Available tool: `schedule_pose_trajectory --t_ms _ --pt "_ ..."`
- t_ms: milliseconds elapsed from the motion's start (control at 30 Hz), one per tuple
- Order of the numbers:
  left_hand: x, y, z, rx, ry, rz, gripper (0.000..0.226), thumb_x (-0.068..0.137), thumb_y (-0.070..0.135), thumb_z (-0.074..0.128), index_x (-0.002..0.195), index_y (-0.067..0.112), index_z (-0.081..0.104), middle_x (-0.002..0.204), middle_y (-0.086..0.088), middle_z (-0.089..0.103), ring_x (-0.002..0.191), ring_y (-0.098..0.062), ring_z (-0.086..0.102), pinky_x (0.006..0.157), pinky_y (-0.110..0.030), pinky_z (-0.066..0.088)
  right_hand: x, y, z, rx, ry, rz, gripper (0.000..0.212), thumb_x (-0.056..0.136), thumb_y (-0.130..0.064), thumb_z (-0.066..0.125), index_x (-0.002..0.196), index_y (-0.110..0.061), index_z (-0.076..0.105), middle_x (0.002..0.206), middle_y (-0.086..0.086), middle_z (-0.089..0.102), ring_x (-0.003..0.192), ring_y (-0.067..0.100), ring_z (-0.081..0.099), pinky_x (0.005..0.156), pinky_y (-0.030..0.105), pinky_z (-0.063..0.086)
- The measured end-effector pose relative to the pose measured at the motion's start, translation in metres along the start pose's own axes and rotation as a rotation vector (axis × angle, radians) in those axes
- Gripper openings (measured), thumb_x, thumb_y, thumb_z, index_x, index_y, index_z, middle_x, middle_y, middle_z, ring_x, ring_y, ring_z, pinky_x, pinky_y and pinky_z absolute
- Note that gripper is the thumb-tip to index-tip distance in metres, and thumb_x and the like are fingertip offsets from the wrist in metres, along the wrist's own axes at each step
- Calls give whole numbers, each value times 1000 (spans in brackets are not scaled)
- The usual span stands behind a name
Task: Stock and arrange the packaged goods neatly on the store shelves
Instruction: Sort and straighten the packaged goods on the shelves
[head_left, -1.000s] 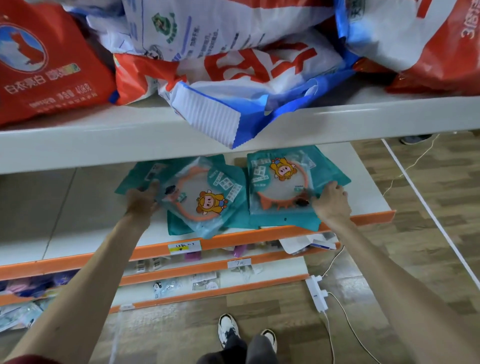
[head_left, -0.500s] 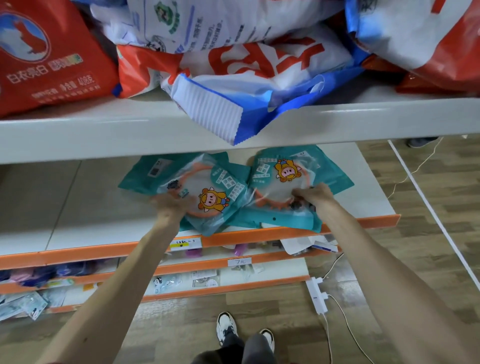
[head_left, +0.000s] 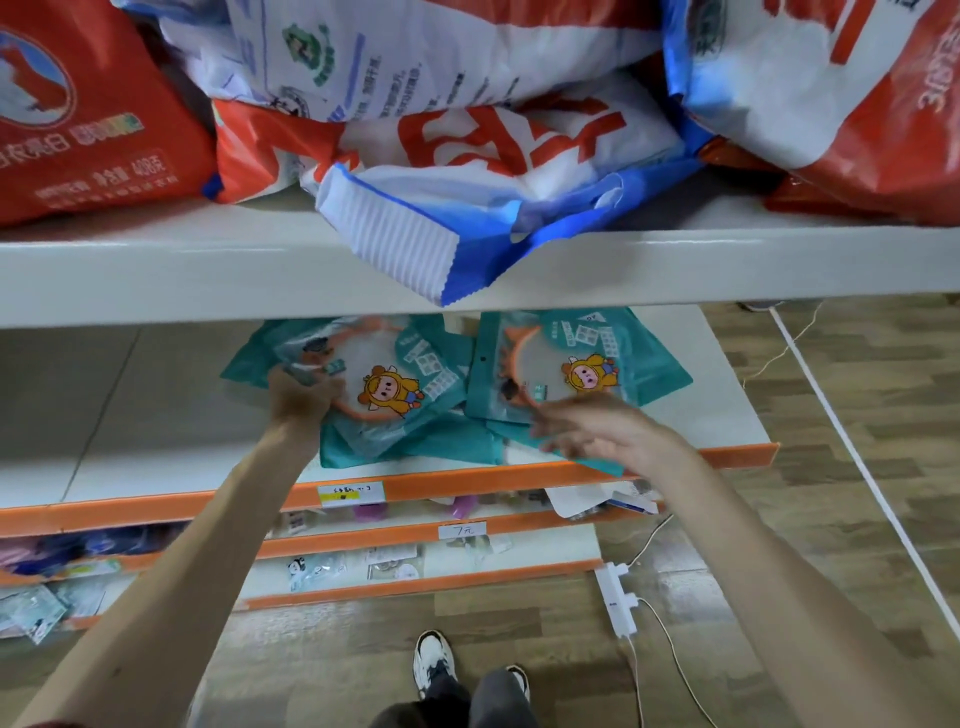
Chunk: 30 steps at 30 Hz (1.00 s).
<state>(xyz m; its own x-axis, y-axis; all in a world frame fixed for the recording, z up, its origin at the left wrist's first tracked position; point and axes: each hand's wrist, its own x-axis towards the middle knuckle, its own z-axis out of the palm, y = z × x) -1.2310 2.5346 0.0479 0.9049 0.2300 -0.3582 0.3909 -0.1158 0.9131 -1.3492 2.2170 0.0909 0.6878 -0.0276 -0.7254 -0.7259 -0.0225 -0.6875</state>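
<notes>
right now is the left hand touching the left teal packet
Touching. The head view shows the left hand curled onto the left teal packet at its near corner, with no gap between them.

Wood-plank floor (head_left: 883, 374) bears a white power strip (head_left: 615, 597) and a white line (head_left: 852, 447)

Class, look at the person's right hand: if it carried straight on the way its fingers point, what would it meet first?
The right hand points leftward with its fingers spread, so it would probably meet the left teal packet first. Motion blur leaves the hand's height above the shelf unclear.
</notes>
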Motion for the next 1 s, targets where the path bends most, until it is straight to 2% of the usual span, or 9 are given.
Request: schedule_pose_trajectory --t_ms 67,167,333,500,667,733,800,900,1000 --pt "3 -2 -6 5 -43 -11 36 79 -9 68 111 3 55 92 -6 62 78 -20 61 55 -25 52 23 -11 -19 -228 262 -184 33 90 -19 67 118 -3 63 100 9 73 86 23 71 72 33 60" --pt "3 -7 -10 17 -79 -22 40 75 -13 69 108 6 56 93 -4 61 84 -23 60 61 -29 53 62 -23 -49 -693 528 -327 60 80 -28 74 134 -12 51 130 8 58 121 30 52 100 44 46" --pt "0 -19 -13 -17 -87 -87 49 76 -15 68 111 16 55 102 -4 61 88 -25 62 77 -43 56 101 -37 -65 -1021 437 -343 104 62 -50 82 146 -25 26 148 6 38 138 31 32 110 56 31" --pt "-3 -19 -16 24 -79 -110 40 77 -12 68 107 11 57 91 -3 63 79 -21 63 74 -40 56 95 -51 -58 -1318 487 -216 118 62 -68 76 150 -14 19 156 13 25 144 34 20 117 53 18" --pt "-1 -22 -17 -41 -34 -174 18 83 0 70 99 6 63 103 -13 67 92 -31 65 83 -45 55 71 -31 -68 -1182 487 -178 96 56 -80 69 127 -21 47 129 10 56 119 37 49 99 47 42" --pt "-2 -19 -14 -100 -17 -197 18 83 0 70 100 4 64 105 -13 65 94 -31 63 84 -43 53 58 -32 -74 -1076 503 -208 63 70 -67 70 106 -17 59 110 10 64 97 29 60 80 36 48" --pt "-3 -15 -12 -170 -13 -203 15 82 -4 69 95 3 65 105 -13 64 90 -29 62 87 -44 52 42 -39 -78 -901 478 -206 36 81 -48 72 85 -13 61 87 8 66 72 21 60 60 28 44" --pt "-1 -9 -11 -220 -72 -195 18 83 -4 68 100 -2 65 100 -12 66 84 -26 62 92 -46 51 15 -43 -83 -713 363 -182 28 82 -33 76 76 -8 65 57 0 60 49 14 52 49 23 37" --pt "-3 3 -12 -221 -108 -182 24 82 -1 71 105 -4 66 100 -14 69 92 -31 66 94 -50 51 -4 -45 -81 -600 348 -179 17 81 -20 77 88 -7 69 72 6 68 61 19 62 57 27 49"
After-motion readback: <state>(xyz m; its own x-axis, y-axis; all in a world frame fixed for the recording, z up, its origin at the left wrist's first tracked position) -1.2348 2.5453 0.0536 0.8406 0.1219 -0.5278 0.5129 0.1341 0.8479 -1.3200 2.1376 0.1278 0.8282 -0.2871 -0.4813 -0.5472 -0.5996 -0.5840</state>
